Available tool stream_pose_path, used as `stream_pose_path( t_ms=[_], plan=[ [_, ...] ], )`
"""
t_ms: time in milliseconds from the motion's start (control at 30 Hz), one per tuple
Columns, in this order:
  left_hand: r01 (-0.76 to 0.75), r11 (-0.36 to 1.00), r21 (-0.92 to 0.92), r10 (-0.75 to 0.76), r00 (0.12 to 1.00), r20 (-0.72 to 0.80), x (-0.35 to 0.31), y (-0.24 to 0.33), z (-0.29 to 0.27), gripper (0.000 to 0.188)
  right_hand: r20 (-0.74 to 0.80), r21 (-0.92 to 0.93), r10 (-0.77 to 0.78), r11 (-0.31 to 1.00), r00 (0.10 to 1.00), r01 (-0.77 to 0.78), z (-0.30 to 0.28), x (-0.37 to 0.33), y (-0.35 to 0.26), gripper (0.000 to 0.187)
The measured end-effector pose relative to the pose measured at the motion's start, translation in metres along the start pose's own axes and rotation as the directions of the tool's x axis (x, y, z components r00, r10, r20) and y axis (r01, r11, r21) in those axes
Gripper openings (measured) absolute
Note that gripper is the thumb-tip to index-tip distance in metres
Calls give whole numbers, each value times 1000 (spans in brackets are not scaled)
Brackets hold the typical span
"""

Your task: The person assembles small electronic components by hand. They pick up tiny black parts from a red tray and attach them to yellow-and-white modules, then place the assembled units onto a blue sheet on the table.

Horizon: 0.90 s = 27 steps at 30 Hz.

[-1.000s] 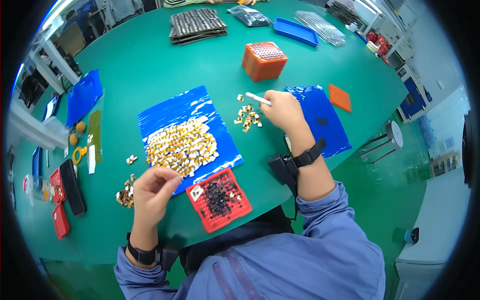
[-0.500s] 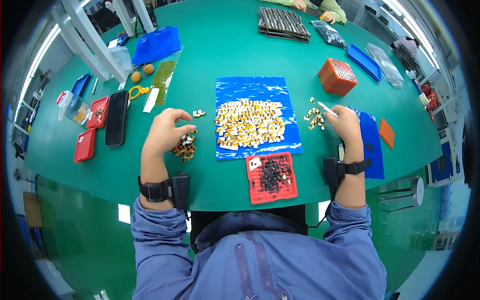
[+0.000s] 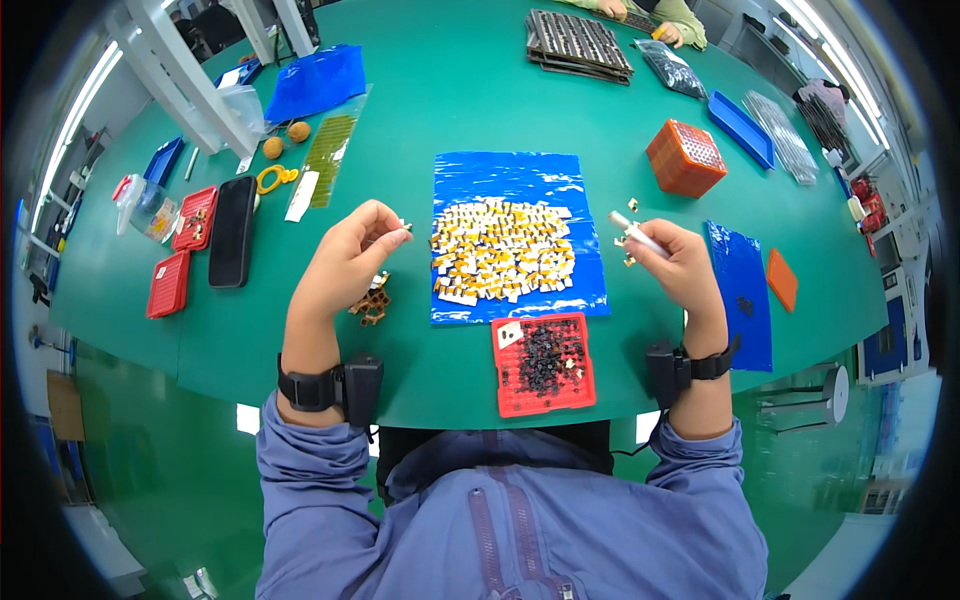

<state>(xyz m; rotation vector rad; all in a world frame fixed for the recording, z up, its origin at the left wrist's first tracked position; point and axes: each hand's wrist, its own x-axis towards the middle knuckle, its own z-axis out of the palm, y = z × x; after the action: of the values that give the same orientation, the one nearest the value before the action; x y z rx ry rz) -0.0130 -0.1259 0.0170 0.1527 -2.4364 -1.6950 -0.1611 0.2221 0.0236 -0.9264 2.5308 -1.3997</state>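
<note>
Thumb and index finger of my left hand [image 3: 350, 255] are pinched together on a small whitish piece [image 3: 405, 225], mostly covered by the fingertips. Below that hand lies a pile of small brown square pieces [image 3: 373, 305]. My right hand [image 3: 678, 265] grips a slim white pen-like tool [image 3: 640, 236], its tip pointing left and away from me. A few small white-and-brown pieces [image 3: 632, 205] lie beside it, some hidden by the hand. Between my hands, many white-and-yellow pieces [image 3: 505, 250] cover a blue plastic sheet [image 3: 510, 175].
A red tray [image 3: 508, 400] of small black parts sits nearest me. An orange block-shaped rack [image 3: 685, 160] stands at right, beyond a blue bag [image 3: 740, 300]. Left are a phone [image 3: 232, 230], red boxes [image 3: 168, 285] and yellow scissors [image 3: 275, 180]. Another person's hand [image 3: 668, 35] works at the far edge.
My left hand has moved away from the brown pile and closed on a small piece lying beyond it. My right hand has shifted a little left and nearer, still holding the tool.
</note>
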Motion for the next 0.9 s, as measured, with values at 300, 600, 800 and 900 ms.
stream_pose_path(
  t_ms=[300,600,800,900],
  plan=[
    [188,838,-512,7,935,356,-12,19,65,11,390,185,-161,978,907,94,26,-17,-33,13],
    [403,525,-750,29,872,489,-20,19,83,8,431,358,-227,932,873,66,47,-21,-34,21],
    [417,509,-753,63,854,516,-21,18,86,4,401,402,-234,914,886,60,48,-21,-34,20],
    [427,502,-752,85,841,534,-21,16,88,6,386,399,-259,912,886,93,47,-20,-35,18]
  ],
)
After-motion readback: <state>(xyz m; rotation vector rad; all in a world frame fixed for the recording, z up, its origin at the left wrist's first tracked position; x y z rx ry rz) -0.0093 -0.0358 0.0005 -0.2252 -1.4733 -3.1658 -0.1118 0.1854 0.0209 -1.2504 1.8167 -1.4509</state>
